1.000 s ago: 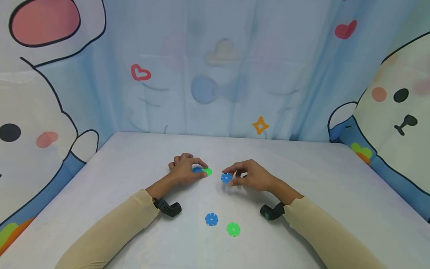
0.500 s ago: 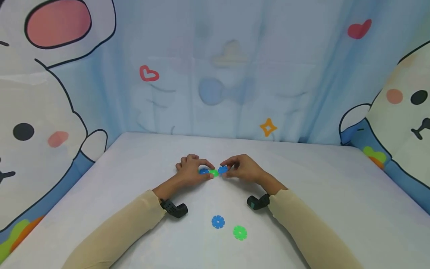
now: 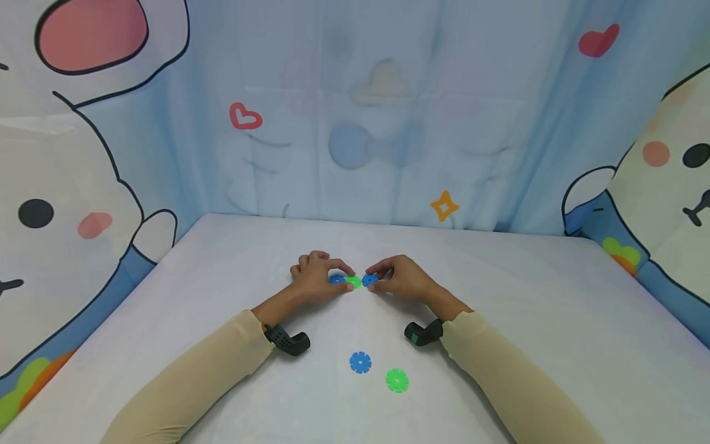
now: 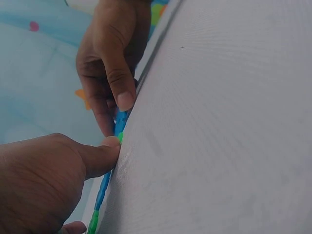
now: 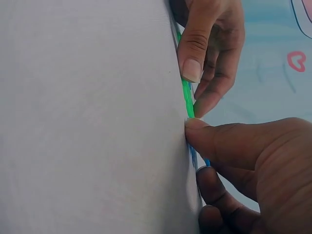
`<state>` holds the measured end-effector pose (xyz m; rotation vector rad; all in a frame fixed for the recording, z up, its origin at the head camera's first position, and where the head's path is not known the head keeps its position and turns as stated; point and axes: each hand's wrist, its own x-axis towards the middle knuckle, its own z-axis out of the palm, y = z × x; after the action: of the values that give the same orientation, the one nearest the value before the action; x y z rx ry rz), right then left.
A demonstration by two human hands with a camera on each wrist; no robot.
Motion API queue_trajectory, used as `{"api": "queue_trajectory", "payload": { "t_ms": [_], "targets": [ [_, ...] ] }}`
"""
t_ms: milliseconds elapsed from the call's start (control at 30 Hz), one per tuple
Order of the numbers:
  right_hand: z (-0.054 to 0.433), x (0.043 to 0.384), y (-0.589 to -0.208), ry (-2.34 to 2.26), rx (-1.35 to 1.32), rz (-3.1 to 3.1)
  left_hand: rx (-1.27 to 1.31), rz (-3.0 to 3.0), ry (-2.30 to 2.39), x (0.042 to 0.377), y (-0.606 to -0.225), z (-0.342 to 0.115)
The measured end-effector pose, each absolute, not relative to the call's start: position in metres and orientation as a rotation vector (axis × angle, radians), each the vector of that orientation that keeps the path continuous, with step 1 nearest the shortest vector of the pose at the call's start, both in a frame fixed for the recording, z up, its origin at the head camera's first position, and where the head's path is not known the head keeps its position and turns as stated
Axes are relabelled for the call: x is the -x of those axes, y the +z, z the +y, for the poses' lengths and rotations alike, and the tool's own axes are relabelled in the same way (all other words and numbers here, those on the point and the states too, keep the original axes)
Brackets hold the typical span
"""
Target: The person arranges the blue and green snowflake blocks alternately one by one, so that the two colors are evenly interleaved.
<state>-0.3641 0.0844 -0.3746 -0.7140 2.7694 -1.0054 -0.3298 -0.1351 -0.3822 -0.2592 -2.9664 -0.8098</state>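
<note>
On the white table, my left hand (image 3: 316,280) pinches a green notched disc (image 3: 355,282) between thumb and index finger. A blue disc (image 3: 336,279) adjoins it under that hand, and the left wrist view shows a further green disc (image 4: 93,222) at the end of this row. My right hand (image 3: 403,279) pinches another blue notched disc (image 3: 369,280) by its edges, its rim right at the green disc's right side. Low in the right wrist view, the right thumb (image 5: 219,141) covers much of this blue disc.
Nearer the person lie two loose flat discs, one blue (image 3: 360,362) and one green (image 3: 397,380). A light blue curtain (image 3: 366,154) with cartoon animals hangs behind the table's far edge. Both wrists wear black camera mounts.
My right hand has moved left with the blue disc, from a gap away up to the green disc's edge. My left hand keeps its pinch. The head view has shifted slightly.
</note>
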Motion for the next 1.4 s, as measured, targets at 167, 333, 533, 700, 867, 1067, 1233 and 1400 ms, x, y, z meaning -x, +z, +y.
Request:
{"api": "queue_trajectory", "payload": {
  "t_ms": [167, 333, 533, 700, 867, 1067, 1233, 1400],
  "targets": [
    [0.0839, 0.364, -0.3746, -0.989, 0.681, 2.778, 0.264, -2.969, -0.808, 0.33, -0.3827, -0.1351],
    [0.0827, 0.3628, -0.3723, -0.983, 0.658, 2.795, 0.276, -2.959, -0.813, 0.3309, -0.3827, -0.1356],
    [0.0806, 0.3619, -0.3686, -0.968, 0.581, 2.798, 0.275, -2.955, -0.817, 0.3308, -0.3824, -0.136],
    [0.0807, 0.3614, -0.3684, -0.972, 0.552, 2.793, 0.271, -2.953, -0.822, 0.3305, -0.383, -0.1362],
    [0.0812, 0.3611, -0.3686, -0.979, 0.537, 2.791, 0.274, -2.951, -0.822, 0.3302, -0.3836, -0.1357],
    [0.081, 0.3617, -0.3694, -0.97, 0.525, 2.8, 0.279, -2.954, -0.82, 0.3299, -0.3828, -0.1357],
    [0.0806, 0.3616, -0.3695, -0.967, 0.509, 2.805, 0.288, -2.952, -0.819, 0.3308, -0.3826, -0.1363],
    [0.0799, 0.3614, -0.3695, -0.974, 0.507, 2.807, 0.286, -2.952, -0.812, 0.3317, -0.3842, -0.1372]
  ]
}}
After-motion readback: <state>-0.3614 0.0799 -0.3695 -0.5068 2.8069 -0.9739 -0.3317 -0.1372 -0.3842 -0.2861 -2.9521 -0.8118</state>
